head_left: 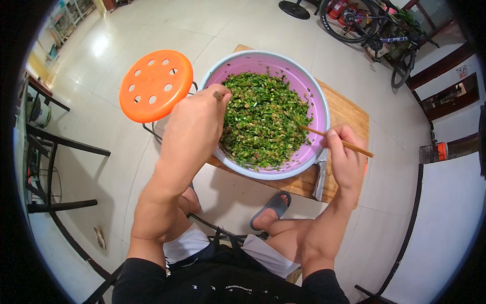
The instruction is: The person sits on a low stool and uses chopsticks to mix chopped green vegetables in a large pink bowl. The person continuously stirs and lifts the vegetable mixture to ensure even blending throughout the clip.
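A large basin (326,109), pale blue outside and pink-purple inside, holds chopped green leaves mixed with brownish bits (266,119). At the basin's left rim, my left hand (202,109) is closed around a chopstick (217,95); only its top end shows, and the rest is hidden by the hand. On the other side, my right hand (347,154) pinches a brown wooden chopstick (359,149), which slants over the right rim with its tip in the chopped mixture. Under the basin lies a wooden board (349,111).
A knife (320,180) with a wide blade lies on the board near the basin's lower right. An orange round stool (157,86) with holes stands at the left. Black-framed furniture (50,152) is farther left. A bicycle (374,30) and red fire extinguishers (338,9) are at the back right.
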